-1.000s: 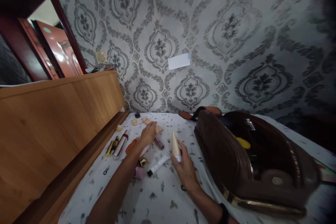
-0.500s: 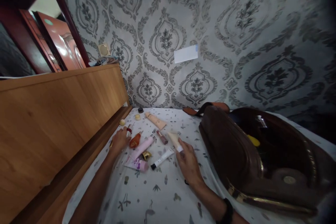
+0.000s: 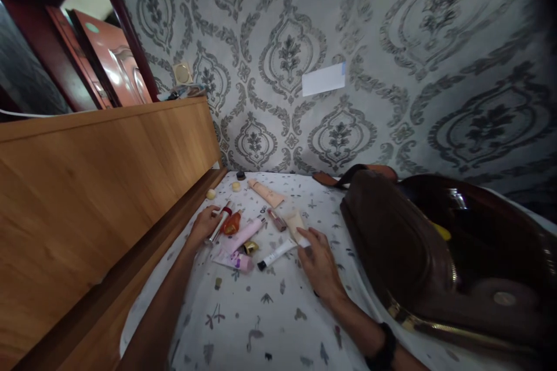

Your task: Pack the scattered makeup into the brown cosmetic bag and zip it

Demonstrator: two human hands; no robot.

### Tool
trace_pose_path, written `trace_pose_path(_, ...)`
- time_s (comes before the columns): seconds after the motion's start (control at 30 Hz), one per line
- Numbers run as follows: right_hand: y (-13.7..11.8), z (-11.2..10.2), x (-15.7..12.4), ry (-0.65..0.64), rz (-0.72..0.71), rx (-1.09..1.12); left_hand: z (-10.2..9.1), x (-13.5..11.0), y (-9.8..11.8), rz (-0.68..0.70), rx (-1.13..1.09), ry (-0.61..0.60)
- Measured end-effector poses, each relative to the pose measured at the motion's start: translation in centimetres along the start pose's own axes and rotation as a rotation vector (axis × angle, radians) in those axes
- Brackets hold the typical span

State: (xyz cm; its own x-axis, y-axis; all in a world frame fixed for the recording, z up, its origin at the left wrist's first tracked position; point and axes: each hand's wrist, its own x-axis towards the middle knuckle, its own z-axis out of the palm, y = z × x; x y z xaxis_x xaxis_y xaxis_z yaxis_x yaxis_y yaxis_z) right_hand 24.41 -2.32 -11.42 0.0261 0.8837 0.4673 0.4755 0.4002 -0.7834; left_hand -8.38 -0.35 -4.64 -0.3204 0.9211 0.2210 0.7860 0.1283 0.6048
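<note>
My left hand (image 3: 206, 225) rests on the sheet at the left, its fingers loosely apart beside a silver tube with a red band (image 3: 221, 223). Just right of that tube is an orange-red bottle (image 3: 232, 223). My right hand (image 3: 319, 261) has its fingertips and thumb around the capped end of a cream squeeze tube (image 3: 295, 224), which lies on the sheet. Between the hands are a pink tube (image 3: 248, 232), a pink-and-purple tube (image 3: 235, 261), a gold cap (image 3: 250, 247), a white tube with a black cap (image 3: 277, 253) and a lip gloss (image 3: 277, 219).
Farther back lie a peach tube (image 3: 266, 192), two small yellowish round items and a black lid (image 3: 241, 175). A dark brown bag (image 3: 391, 237) stands open at the right. A wooden board (image 3: 117, 185) borders the left side; the patterned wall (image 3: 270, 69) rises behind.
The silver tube, previously in my left hand, now lies loose beside its fingers. My right hand has shifted slightly on the cream tube. The view has moved a little left and down.
</note>
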Motion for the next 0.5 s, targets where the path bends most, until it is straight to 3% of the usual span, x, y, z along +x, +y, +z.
trace_pose_path(0.13, 0.2, 0.1, 0.1, 0.023, -0.012, 0.008, -2.3, 0.1, -1.4, -0.02, -0.066, 0.162)
trace_pose_path(0.27, 0.5, 0.1, 0.2, 0.019, -0.031, 0.019, -5.0, -1.4, -3.6, -0.063, -0.016, 0.318)
trace_pose_path(0.37, 0.5, 0.1, 0.2, 0.025, -0.034, 0.008, -5.0, -3.0, -4.4, -0.058, 0.033, 0.318)
trace_pose_path(0.5, 0.5, 0.1, 0.2, 0.022, -0.027, -0.002, -3.3, -3.9, -4.1, 0.002, 0.079, 0.25)
